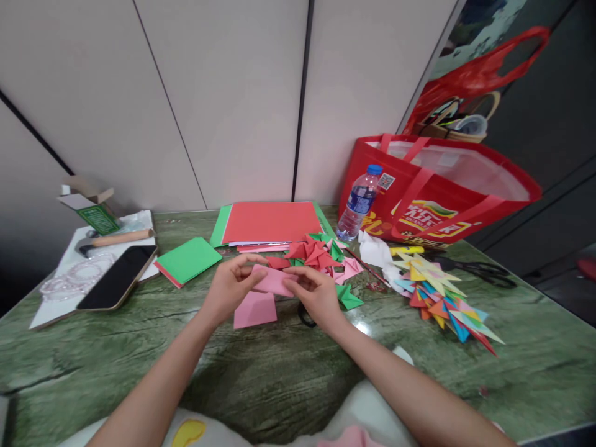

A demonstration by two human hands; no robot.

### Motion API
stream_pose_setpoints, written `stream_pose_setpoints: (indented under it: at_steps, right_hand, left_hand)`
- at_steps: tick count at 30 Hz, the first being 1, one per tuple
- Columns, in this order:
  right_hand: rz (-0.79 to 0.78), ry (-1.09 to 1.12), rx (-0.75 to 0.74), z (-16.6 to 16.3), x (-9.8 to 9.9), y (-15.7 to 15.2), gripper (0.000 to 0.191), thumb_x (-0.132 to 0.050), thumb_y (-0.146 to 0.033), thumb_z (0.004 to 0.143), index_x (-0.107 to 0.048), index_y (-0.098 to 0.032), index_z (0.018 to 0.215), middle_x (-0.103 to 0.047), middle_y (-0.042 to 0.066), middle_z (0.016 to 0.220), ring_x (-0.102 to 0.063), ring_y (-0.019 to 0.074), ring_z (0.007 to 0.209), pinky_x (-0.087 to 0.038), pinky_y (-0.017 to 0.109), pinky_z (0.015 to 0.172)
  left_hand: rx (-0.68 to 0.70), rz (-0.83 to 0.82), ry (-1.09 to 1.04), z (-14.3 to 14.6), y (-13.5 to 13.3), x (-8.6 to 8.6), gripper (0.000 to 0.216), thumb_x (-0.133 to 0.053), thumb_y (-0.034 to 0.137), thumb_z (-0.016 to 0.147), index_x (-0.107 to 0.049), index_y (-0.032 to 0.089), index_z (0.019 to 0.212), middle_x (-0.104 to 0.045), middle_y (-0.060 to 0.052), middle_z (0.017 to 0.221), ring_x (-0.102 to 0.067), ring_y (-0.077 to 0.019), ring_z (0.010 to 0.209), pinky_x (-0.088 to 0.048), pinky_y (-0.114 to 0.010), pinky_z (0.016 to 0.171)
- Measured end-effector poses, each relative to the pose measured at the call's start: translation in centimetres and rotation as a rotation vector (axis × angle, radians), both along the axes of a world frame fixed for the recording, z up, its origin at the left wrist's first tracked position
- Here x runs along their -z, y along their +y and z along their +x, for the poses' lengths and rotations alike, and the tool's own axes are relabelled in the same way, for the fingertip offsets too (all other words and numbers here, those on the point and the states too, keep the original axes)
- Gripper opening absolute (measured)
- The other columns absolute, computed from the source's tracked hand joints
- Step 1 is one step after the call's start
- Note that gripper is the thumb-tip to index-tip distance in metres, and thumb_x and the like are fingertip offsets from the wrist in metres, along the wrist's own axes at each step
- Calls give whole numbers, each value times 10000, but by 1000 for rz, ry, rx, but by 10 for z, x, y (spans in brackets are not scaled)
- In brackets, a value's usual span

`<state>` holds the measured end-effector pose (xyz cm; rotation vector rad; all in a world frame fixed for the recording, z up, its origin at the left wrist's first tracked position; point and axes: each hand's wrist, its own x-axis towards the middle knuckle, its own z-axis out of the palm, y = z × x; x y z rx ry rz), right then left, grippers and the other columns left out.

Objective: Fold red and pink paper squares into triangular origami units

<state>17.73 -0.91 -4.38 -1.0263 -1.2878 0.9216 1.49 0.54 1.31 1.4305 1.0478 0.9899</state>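
A small pink piece of paper [274, 282], apparently folded into a rectangle, is held up between my two hands above the table. My left hand [230, 284] pinches its left end with thumb and fingers. At the right end, the thumb and fingers of my right hand [319, 295] are closed on it. Below lies a pink paper square [255, 310] on the table. Just behind my hands is a pile of folded red, pink and green paper pieces [314, 251]. Part of a black loop [305, 316], maybe a scissor handle, shows beside my right hand.
Red and green paper sheets [274, 220] lie at the back, with smaller green squares [189, 261] to their left. A phone [118, 277] and a hammer [116, 239] rest farther left. Rightward stand a water bottle [358, 205], a red bag [433, 192] and a multicoloured folded-paper piece [442, 298].
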Motion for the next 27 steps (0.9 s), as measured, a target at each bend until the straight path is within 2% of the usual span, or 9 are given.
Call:
stream_pose_setpoints:
  at_steps: [12,21,27]
  right_hand:
    - [46,-67,31,2,-2,-1,170,-629,-220,675,-674,-199,838,-652,25,750,-566,145,642,-457,248,558]
    - [11,-37,24,2,-4,-1,194,-640,-215,661,-667,-188,852,-658,24,752,-566,144,629,-457,251,562]
    - [11,-53,27,3,-3,-1,180,-640,-224,664,-665,-187,838,-657,29,750,-567,145,634,-464,259,569]
  left_hand:
    - [-37,40,39,-1,2,3,221,-644,308,661,-622,142,805,-643,-2,601,-586,-121,528,-470,-207,501]
    - [-42,8,-32,1,0,-1,282,-664,321,632,-626,142,847,-629,12,597,-586,-124,541,-521,-242,530]
    - [-61,13,-26,2,0,-2,220,-670,303,628,-638,145,777,-637,4,616,-595,-128,566,-519,-221,512]
